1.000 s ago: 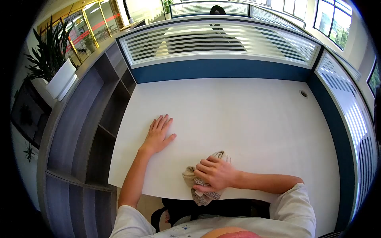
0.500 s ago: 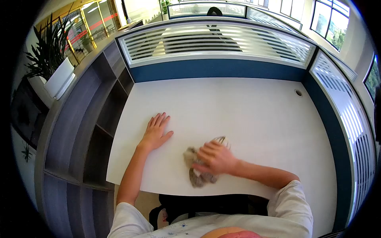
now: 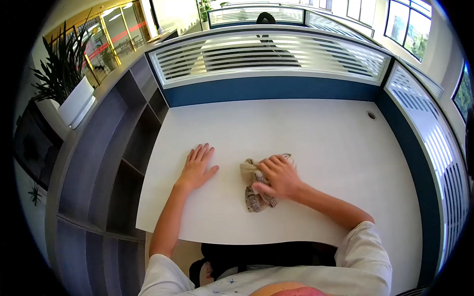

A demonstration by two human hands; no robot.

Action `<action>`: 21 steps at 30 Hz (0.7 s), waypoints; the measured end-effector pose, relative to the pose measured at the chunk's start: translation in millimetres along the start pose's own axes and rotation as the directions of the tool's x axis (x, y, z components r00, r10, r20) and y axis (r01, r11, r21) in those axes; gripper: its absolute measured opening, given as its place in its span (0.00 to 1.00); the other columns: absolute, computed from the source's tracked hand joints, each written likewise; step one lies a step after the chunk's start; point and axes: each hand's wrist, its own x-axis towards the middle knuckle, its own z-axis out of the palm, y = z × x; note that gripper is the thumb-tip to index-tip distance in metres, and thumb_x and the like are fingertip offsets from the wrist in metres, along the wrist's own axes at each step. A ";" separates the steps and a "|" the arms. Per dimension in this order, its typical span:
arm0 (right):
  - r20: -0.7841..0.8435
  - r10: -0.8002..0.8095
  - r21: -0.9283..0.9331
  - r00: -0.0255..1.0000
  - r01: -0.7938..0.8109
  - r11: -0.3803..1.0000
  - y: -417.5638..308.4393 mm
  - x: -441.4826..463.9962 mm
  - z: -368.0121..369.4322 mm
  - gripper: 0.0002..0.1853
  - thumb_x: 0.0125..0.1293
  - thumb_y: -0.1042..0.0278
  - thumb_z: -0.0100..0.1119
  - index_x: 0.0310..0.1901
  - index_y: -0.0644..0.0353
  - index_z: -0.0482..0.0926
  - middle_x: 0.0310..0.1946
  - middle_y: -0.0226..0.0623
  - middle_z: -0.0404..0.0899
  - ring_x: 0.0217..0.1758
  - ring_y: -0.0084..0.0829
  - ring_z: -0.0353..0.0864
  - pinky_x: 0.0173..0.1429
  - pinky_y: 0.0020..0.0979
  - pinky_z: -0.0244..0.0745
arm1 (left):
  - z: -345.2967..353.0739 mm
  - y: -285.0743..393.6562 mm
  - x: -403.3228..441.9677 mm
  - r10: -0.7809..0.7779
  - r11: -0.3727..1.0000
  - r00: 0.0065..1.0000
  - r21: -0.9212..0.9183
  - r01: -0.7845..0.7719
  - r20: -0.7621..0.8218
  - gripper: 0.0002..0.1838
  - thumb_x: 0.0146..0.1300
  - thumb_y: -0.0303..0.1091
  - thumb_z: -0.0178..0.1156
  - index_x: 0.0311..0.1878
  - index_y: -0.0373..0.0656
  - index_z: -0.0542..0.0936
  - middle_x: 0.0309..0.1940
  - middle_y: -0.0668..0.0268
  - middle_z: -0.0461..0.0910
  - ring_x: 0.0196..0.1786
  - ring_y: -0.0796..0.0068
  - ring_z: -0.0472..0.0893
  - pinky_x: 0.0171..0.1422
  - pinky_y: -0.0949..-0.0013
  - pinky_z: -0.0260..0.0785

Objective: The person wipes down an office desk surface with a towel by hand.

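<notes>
Under my right hand (image 3: 280, 176) is a crumpled beige cloth (image 3: 252, 170) with a dark printed pattern, pressed onto the white desk (image 3: 316, 133). The fingers curl over the cloth, which shows on the left, below and a little beyond the fingertips. My left hand (image 3: 197, 166) lies flat on the desk to the left of the cloth, fingers and thumb spread, holding nothing. A gap of bare desktop separates it from the cloth.
Grey wooden shelving (image 3: 103, 148) runs along the left side, with a potted plant (image 3: 76, 103) on top. Blue partitions (image 3: 271, 89) with striped glass border the desk at the back and right. A round cable hole (image 3: 371, 115) sits near the back right corner.
My right hand has moved away from the desk's front edge and slightly right, carrying the cloth along the surface. My left hand stays flat in about the same place.
</notes>
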 end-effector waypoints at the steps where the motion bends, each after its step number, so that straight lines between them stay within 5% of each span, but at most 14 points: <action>1: -0.024 -0.038 -0.036 0.999 0.037 0.999 -6.9 -2.3 -0.7 0.31 0.80 0.36 0.57 0.53 0.64 0.82 0.50 0.47 0.83 0.54 0.49 0.81 0.70 0.50 0.72 | -2.0 2.5 0.4 -0.017 1.000 1.000 -0.002 0.017 0.015 0.41 0.81 0.56 0.58 0.88 0.44 0.63 0.91 0.54 0.55 0.93 0.50 0.49 0.96 0.46 0.38; 7: -0.104 -0.385 0.304 0.917 0.398 0.865 -75.9 -25.7 2.6 0.32 0.75 0.35 0.64 0.53 0.64 0.82 0.50 0.47 0.82 0.56 0.48 0.81 0.68 0.48 0.74 | 1.4 -2.5 2.5 -0.007 1.000 1.000 0.004 0.006 0.014 0.41 0.80 0.54 0.60 0.88 0.45 0.63 0.90 0.55 0.56 0.93 0.52 0.50 0.96 0.46 0.38; 10: -0.061 -0.410 0.408 0.910 0.398 0.822 -56.7 -17.9 2.3 0.28 0.72 0.39 0.68 0.52 0.62 0.82 0.50 0.44 0.83 0.54 0.47 0.82 0.66 0.45 0.76 | 0.8 -1.8 4.6 0.003 1.000 1.000 -0.014 -0.003 0.001 0.41 0.80 0.54 0.60 0.88 0.44 0.64 0.90 0.54 0.56 0.92 0.51 0.51 0.96 0.46 0.38; 14: -0.059 -0.069 0.280 0.996 0.083 0.956 5.5 -0.1 2.8 0.21 0.70 0.46 0.68 0.47 0.58 0.82 0.42 0.44 0.81 0.49 0.49 0.81 0.58 0.47 0.76 | -2.1 0.1 -1.5 0.032 0.999 0.999 -0.039 -0.033 -0.033 0.41 0.80 0.55 0.60 0.87 0.43 0.64 0.90 0.53 0.56 0.92 0.49 0.51 0.96 0.45 0.39; 18: 0.064 0.150 0.017 0.987 -0.152 0.988 26.0 3.8 7.4 0.29 0.78 0.38 0.58 0.54 0.63 0.80 0.48 0.48 0.81 0.57 0.50 0.80 0.70 0.51 0.71 | 3.6 -3.1 0.9 0.017 1.000 1.000 -0.007 -0.017 -0.017 0.41 0.80 0.55 0.59 0.87 0.42 0.63 0.90 0.52 0.57 0.92 0.48 0.51 0.95 0.45 0.40; 21: 0.039 -0.057 0.168 0.998 0.050 0.985 -15.5 -8.7 -1.3 0.29 0.73 0.39 0.64 0.53 0.63 0.79 0.48 0.48 0.80 0.56 0.49 0.79 0.70 0.52 0.69 | 2.8 -3.5 3.9 0.002 1.000 1.000 -0.002 -0.002 0.010 0.41 0.81 0.55 0.58 0.87 0.42 0.63 0.90 0.52 0.56 0.92 0.48 0.51 0.95 0.44 0.40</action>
